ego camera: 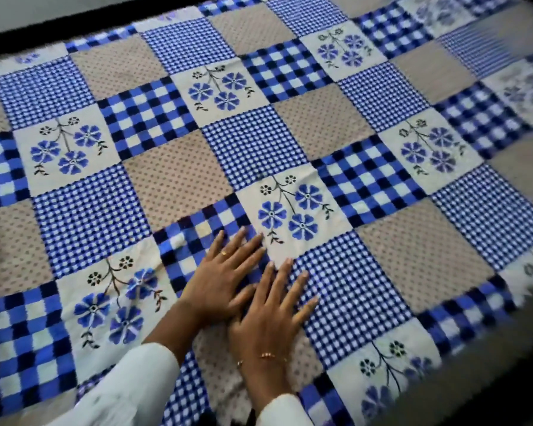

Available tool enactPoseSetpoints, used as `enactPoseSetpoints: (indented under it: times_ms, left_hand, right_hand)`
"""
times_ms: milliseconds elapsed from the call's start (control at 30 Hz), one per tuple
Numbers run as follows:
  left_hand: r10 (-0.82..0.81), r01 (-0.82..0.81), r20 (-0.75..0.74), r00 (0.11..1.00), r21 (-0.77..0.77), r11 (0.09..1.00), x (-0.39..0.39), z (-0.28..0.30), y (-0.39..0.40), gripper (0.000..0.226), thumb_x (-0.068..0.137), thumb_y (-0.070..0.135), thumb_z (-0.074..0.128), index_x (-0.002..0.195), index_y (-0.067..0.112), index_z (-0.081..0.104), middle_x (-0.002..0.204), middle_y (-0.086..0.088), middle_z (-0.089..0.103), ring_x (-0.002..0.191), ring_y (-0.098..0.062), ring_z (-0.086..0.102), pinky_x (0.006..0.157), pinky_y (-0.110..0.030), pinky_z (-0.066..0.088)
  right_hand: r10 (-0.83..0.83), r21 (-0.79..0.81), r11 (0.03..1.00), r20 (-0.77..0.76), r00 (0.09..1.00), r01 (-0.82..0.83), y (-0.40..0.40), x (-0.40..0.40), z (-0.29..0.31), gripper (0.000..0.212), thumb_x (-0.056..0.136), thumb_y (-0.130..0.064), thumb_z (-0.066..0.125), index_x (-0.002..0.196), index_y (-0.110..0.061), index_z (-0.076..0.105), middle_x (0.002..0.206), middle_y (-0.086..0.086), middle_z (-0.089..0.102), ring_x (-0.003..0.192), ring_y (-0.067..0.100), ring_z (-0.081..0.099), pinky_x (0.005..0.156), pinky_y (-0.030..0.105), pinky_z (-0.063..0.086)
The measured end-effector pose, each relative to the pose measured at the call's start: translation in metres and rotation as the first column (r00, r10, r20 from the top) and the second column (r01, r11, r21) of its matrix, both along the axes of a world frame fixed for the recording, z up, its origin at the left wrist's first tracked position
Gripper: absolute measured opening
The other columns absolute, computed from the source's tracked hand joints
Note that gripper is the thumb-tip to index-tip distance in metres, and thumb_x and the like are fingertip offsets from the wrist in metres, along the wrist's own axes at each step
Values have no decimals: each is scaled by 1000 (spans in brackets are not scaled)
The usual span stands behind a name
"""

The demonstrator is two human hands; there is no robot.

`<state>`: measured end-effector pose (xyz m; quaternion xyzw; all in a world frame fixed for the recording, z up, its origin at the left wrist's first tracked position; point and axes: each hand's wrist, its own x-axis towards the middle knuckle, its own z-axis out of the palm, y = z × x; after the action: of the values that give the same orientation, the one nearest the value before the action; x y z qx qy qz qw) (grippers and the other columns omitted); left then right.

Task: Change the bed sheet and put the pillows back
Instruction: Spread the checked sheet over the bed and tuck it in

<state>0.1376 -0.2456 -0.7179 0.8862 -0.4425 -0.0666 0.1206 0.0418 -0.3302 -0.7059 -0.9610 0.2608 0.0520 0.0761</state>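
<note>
While the bed sheet (259, 142) lies spread across the whole bed, its far edge along the dark frame (74, 35) and its near right edge at the mattress side, wide patchwork stretches away from me toward every corner. Both my hands lie flat near the near edge, fingers straight and spread: my left hand (225, 275) beside my right hand (271, 309), touching, holding nothing.

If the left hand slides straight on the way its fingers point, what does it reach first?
The left hand lies flat on the bed sheet, fingers aimed up and right. It would likely cross the flower patch first; no pillow or other object shows in that line.
</note>
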Motion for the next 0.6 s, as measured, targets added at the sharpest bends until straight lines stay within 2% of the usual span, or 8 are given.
enactPoseSetpoints:
  times_ms: [133,233,333,400,467,500,567,600]
  left_hand:
    - [-133,133,-8,991,-39,990,-34,5,-19,55,94,42,25,142,16,29,150,-5,31,141,-27,19,110,-51,13]
    - [-208,208,16,978,-34,977,-57,10,-31,57,89,38,30,141,17,29,149,-5,32,140,-26,18,109,-52,13]
    - [-336,337,28,942,-41,941,-89,14,-47,58,85,40,32,139,19,33,148,-3,32,139,-27,20,106,-53,16]
    - [-415,416,41,909,-48,908,-115,14,-57,57,86,43,32,138,20,35,148,-2,33,138,-28,22,105,-54,16]
    - [-488,490,62,871,-41,870,-136,15,-63,54,88,43,32,137,20,37,148,-2,36,139,-29,23,106,-54,16]
    - [-535,538,68,842,-56,841,-145,16,-66,52,90,42,32,136,20,39,146,-3,39,138,-30,26,107,-53,15]
    - [-577,574,30,816,-158,804,-161,25,-65,47,96,38,30,135,15,41,142,-8,45,135,-33,35,109,-49,19]
    - [-546,534,2,838,-211,819,-165,31,-63,47,98,37,27,133,10,44,139,-12,49,132,-34,39,109,-46,24]
  right_hand:
    - [-124,-4,992,-2,992,124,-3,-37,9,63,75,-33,40,132,-10,51,147,11,38,133,48,26,100,69,12]
    - [-214,0,977,18,977,214,-6,-65,15,62,76,-32,47,136,-15,48,149,8,35,136,47,24,102,71,8]
    - [-387,68,920,9,922,386,-6,-101,20,67,73,-40,44,135,-17,48,148,14,35,132,50,29,93,72,25]
    - [-510,229,837,-6,860,497,-5,-129,13,71,72,-45,40,136,-16,48,146,23,34,124,51,40,87,63,40]
    - [-586,345,756,-21,810,556,-2,-153,5,74,76,-45,33,144,-17,32,145,28,31,119,47,48,89,50,48]
    - [-614,352,726,-57,787,591,-2,-161,2,74,78,-43,29,147,-18,22,144,28,34,117,46,50,89,49,49]
    - [-669,294,699,-53,741,652,-3,-166,7,64,78,-36,29,139,-15,27,135,30,44,110,47,55,84,57,49]
    - [-668,259,716,-16,744,648,-6,-164,14,59,78,-34,30,133,-13,33,133,31,46,111,48,54,83,62,46]
